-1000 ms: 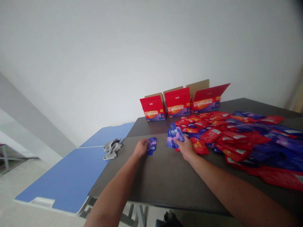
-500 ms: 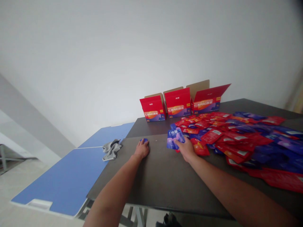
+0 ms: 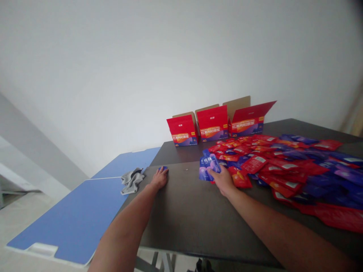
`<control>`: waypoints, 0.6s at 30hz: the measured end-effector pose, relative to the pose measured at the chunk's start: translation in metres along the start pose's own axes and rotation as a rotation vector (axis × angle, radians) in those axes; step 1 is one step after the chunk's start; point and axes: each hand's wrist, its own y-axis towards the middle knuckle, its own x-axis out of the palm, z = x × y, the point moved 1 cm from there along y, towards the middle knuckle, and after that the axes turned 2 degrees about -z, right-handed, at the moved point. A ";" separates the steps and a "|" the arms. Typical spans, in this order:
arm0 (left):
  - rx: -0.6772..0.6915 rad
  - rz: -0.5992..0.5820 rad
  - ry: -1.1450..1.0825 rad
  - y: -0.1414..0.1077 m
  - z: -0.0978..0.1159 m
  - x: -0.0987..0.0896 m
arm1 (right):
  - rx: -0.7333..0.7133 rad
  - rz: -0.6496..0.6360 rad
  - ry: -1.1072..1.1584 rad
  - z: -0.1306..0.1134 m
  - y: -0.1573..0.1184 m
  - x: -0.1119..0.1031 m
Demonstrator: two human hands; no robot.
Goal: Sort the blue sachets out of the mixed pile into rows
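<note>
**Glossy foil pouches in both hands**

On the matte dark tabletop (image 3: 181,215), the right hand (image 3: 222,180) clamps fanned glossy blue foil pouches (image 3: 209,169) beside a slippery red-and-blue pouch heap (image 3: 283,166). The left hand (image 3: 160,178) covers a small blue foil pouch (image 3: 163,167) near the table's edge; whether it grips, I cannot tell.

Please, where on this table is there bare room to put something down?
Bare dark tabletop lies between the left hand and the right hand, down to the near edge. A narrower strip lies between the red cartons and the left hand. Right of the right hand it is crowded: red and blue pouches lie overlapping.
</note>
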 end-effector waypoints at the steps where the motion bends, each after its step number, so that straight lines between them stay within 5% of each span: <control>1: -0.008 -0.002 -0.003 0.001 -0.001 0.000 | -0.001 -0.003 -0.006 -0.001 -0.001 0.000; 6: -0.082 -0.014 -0.017 -0.001 0.002 -0.004 | -0.004 -0.005 0.009 -0.002 -0.001 0.001; 9: -0.152 0.094 0.001 -0.010 0.019 -0.013 | -0.013 -0.020 0.023 -0.003 -0.002 0.001; 13: 0.035 0.296 -0.200 -0.021 0.079 -0.024 | -0.021 -0.039 0.007 -0.004 -0.003 0.001; 18: 0.146 0.088 -0.965 -0.027 0.168 -0.011 | -0.038 -0.024 -0.030 0.001 0.000 0.001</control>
